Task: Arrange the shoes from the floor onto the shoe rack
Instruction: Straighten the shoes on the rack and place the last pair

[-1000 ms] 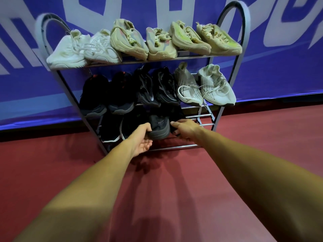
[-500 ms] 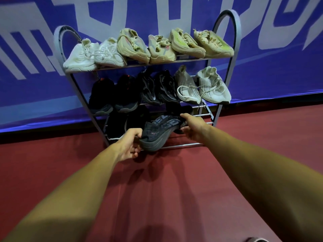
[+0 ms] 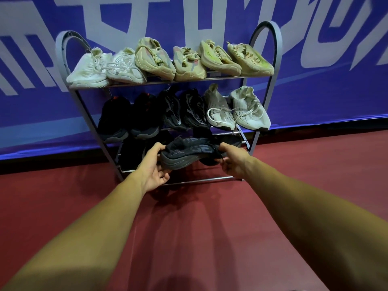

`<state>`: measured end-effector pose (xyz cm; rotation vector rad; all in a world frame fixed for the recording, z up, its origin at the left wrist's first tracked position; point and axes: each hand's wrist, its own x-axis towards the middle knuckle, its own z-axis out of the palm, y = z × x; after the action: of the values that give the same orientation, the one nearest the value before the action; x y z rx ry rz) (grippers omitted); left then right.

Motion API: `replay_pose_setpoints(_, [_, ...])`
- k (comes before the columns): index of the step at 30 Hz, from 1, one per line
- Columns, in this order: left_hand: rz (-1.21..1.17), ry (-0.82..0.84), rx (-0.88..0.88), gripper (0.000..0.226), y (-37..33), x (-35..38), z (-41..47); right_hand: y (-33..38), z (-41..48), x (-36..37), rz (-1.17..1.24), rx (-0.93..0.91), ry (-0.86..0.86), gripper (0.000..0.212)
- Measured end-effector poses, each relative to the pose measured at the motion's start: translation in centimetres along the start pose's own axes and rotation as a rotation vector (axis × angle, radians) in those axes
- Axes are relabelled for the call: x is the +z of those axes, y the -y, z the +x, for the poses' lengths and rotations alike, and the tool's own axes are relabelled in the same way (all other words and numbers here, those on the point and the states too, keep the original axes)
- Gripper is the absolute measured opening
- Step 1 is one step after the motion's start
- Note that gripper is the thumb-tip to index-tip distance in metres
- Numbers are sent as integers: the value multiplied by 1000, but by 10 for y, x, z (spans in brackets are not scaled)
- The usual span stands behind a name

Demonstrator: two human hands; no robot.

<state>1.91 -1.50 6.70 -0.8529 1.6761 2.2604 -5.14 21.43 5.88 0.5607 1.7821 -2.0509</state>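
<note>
Dark shoe (image 3: 189, 153) swung level | long axis left-right | left hand (image 3: 154, 170), right hand (image 3: 234, 162) grip its ends

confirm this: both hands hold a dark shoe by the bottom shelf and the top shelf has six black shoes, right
Not black: the head view shows six white and beige shoes on the top shelf. The left hand and right hand do hold a dark shoe by the bottom shelf.

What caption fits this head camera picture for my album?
Left hand and right hand hold a dark shoe at the bottom of the shoe rack.
</note>
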Motion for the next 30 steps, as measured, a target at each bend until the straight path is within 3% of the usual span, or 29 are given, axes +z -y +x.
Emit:
replay_pose_setpoints(6, [-90,-78,67,43,-3,9,7,2,2,6,29,24,30,27])
replay_pose_setpoints(11, [-122,-238,132,26,-3,12,16,3,3,11,-19,35,104,14])
replay_pose_setpoints(16, [-183,-304,199,14,-10,0,20,7,7,5,55,-8,-18,23])
replay_pose_setpoints(23, [-238,-334,175,24,-9,0,22,7,12,-2,96,-26,-145,7])
replay_pose_setpoints(27, [-249,-370,165,52,-7,1,29,4,21,-2,134,-38,-186,17])
replay_pose_setpoints(30, [-193,-325,106,55,-3,3,28,2,29,-3,89,-60,-269,42])
